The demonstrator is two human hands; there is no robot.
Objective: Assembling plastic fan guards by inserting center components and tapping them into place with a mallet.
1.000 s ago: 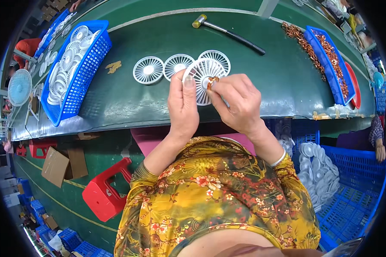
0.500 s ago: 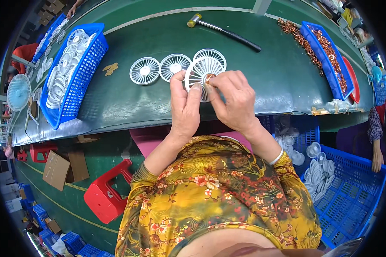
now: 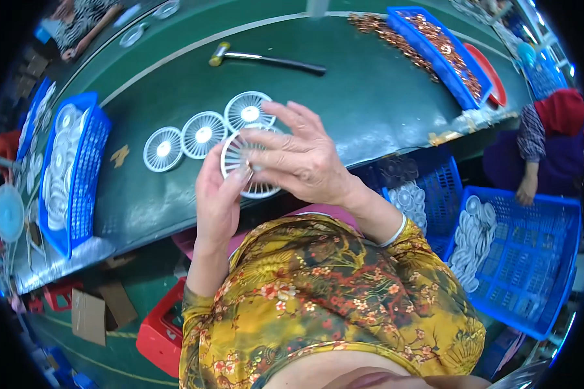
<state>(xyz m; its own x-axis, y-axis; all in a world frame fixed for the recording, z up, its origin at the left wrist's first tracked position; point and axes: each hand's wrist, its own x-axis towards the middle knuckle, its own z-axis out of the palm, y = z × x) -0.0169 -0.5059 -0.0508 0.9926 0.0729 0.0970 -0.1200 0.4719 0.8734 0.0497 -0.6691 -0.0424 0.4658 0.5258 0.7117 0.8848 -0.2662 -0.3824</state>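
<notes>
A white round fan grille (image 3: 235,154) with radial slats is held in my left hand (image 3: 215,198), thumb across its front near the hub. My right hand (image 3: 308,159) lies over the grille's right side, fingers stretched out and touching around the hub; its thumb is mostly hidden. A small coppery glint shows by the left thumb, too small to make out. Behind the held grille, three similar grilles lie in a row on the green table: a left grille (image 3: 163,149), a middle grille (image 3: 204,135) and a right grille (image 3: 249,111).
A mallet (image 3: 266,59) with a black handle lies beyond the grilles. Blue baskets hold white grilles (image 3: 61,165) at left and copper-coloured parts (image 3: 438,48) at far right. More grilles fill a large blue crate (image 3: 525,253) beside me, near another person's hand (image 3: 527,188).
The view has turned and shifted, so the table things sit further left. My right fingers have gone from a pinch at the hub to stretched out over the grille.
</notes>
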